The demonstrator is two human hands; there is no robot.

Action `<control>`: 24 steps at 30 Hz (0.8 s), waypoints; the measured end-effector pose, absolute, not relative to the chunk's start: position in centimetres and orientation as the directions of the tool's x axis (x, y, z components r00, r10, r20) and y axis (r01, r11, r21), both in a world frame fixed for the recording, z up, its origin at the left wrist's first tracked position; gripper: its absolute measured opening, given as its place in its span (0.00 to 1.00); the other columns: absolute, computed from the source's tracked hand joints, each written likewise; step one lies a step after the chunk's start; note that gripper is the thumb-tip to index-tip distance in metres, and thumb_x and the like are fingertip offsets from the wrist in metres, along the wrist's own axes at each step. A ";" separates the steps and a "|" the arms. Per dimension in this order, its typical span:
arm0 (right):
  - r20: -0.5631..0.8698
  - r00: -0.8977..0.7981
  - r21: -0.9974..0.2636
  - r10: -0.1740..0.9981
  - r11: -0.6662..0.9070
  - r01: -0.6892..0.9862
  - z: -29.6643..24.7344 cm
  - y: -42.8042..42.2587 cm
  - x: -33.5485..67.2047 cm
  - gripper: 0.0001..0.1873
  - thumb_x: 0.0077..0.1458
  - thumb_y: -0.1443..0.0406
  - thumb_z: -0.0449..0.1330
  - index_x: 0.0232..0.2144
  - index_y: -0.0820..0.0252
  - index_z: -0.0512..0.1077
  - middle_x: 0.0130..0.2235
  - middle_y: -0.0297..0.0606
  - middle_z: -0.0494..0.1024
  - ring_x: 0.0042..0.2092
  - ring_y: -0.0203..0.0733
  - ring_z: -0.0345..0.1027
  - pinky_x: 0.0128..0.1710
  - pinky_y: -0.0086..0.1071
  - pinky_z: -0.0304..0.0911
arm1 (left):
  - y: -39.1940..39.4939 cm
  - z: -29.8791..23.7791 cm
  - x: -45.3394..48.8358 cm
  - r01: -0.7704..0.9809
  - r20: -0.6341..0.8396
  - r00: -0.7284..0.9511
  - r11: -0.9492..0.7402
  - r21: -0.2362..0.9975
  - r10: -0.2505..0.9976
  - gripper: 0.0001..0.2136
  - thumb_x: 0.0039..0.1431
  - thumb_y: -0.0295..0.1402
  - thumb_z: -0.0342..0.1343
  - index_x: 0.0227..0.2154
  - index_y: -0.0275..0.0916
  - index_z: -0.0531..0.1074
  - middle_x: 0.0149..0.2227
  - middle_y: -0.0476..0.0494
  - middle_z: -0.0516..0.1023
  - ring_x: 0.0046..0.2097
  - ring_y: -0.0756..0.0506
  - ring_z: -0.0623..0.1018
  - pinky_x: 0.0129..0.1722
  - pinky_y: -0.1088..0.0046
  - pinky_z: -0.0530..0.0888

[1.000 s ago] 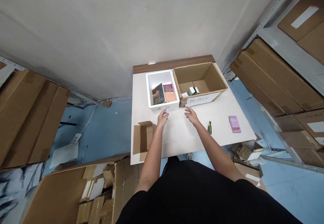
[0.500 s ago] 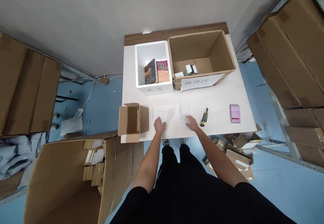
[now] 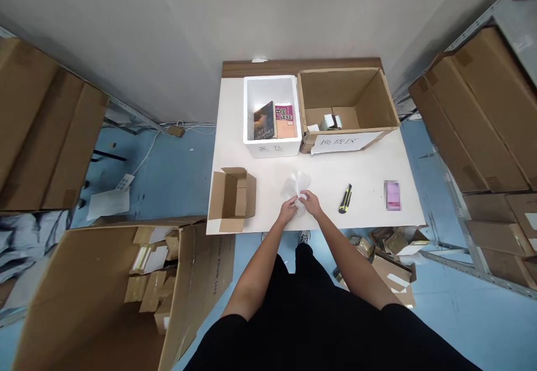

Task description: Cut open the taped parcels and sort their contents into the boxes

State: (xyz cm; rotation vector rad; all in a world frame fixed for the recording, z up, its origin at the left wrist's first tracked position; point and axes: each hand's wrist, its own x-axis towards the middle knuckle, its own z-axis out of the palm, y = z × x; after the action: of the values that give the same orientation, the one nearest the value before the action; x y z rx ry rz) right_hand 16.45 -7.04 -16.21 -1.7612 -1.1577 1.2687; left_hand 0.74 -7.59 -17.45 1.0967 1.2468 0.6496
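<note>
Left hand (image 3: 287,211) and right hand (image 3: 311,203) grasp a bunched, thin, translucent white sheet (image 3: 297,183) over a white rectangular tabletop (image 3: 367,168).

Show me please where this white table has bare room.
Free: between the yellow-black utility knife and pixelated pink rectangle; also between the knife and large brown cardboard box. Crowded: front middle, where left hand and right hand hold thin whitish sheeting.

White tub (image 3: 271,149): located at the rear of the surface (image 3: 361,167); contains two books (image 3: 264,122). Cardboard box (image 3: 335,88): beside the tub, to its right; white label (image 3: 346,142) on front. Utility knife (image 3: 345,198): lies near the front edge. Power strip (image 3: 125,182): left, on the blue floor (image 3: 168,175).
</note>
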 end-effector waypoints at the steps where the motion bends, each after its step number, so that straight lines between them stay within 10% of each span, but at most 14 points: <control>1: -0.329 0.172 -0.890 0.929 -0.366 0.272 -15.2 -6.8 16.1 0.20 0.52 0.50 0.62 0.39 0.57 0.78 0.40 0.39 0.84 0.39 0.46 0.76 0.46 0.41 0.73 | -7.6 -16.4 -0.1 0.135 -0.395 0.253 0.372 0.918 0.883 0.25 0.56 0.28 0.62 0.58 0.38 0.79 0.57 0.36 0.83 0.57 0.39 0.82 0.61 0.55 0.76; 7: -0.140 0.370 -0.956 0.918 -0.223 0.191 -7.4 -4.5 9.9 0.19 0.52 0.51 0.63 0.41 0.56 0.73 0.39 0.40 0.83 0.40 0.47 0.76 0.42 0.37 0.73 | -7.0 -9.1 -10.8 0.268 -0.111 0.045 0.095 0.959 0.993 0.22 0.65 0.32 0.59 0.61 0.40 0.76 0.57 0.35 0.82 0.46 0.44 0.84 0.48 0.65 0.82; 13: 0.096 0.153 -0.868 0.984 0.007 0.497 -2.1 -2.2 -4.5 0.11 0.59 0.58 0.58 0.39 0.56 0.76 0.42 0.42 0.81 0.44 0.45 0.74 0.46 0.35 0.71 | -7.4 -5.7 -26.4 0.740 0.039 0.010 -0.034 0.672 0.999 0.18 0.63 0.31 0.61 0.56 0.42 0.80 0.57 0.37 0.81 0.63 0.36 0.76 0.67 0.55 0.72; 20: -0.456 -0.180 -0.315 0.872 0.031 0.948 -4.3 -2.0 -14.4 0.15 0.60 0.67 0.62 0.49 0.65 0.80 0.49 0.55 0.84 0.50 0.53 0.80 0.49 0.38 0.71 | -10.6 -8.1 -29.4 0.886 -0.305 0.173 -0.013 0.463 0.937 0.39 0.53 0.35 0.72 0.69 0.41 0.68 0.78 0.34 0.52 0.78 0.30 0.52 0.71 0.52 0.65; 24: -0.608 -0.213 -0.244 0.765 0.075 0.967 -5.7 -3.3 -14.8 0.17 0.49 0.67 0.71 0.44 0.65 0.82 0.42 0.54 0.85 0.46 0.56 0.82 0.45 0.37 0.73 | -11.8 -9.4 -27.3 0.915 -0.317 0.133 0.006 0.403 0.939 0.35 0.56 0.36 0.72 0.67 0.41 0.70 0.79 0.33 0.46 0.78 0.27 0.47 0.70 0.49 0.65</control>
State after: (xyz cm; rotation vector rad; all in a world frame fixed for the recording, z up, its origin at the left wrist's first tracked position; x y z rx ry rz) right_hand -14.76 -3.34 -5.71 -2.1302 -2.5134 1.0872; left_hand -27.29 -11.76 -9.42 1.9039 1.7778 0.0606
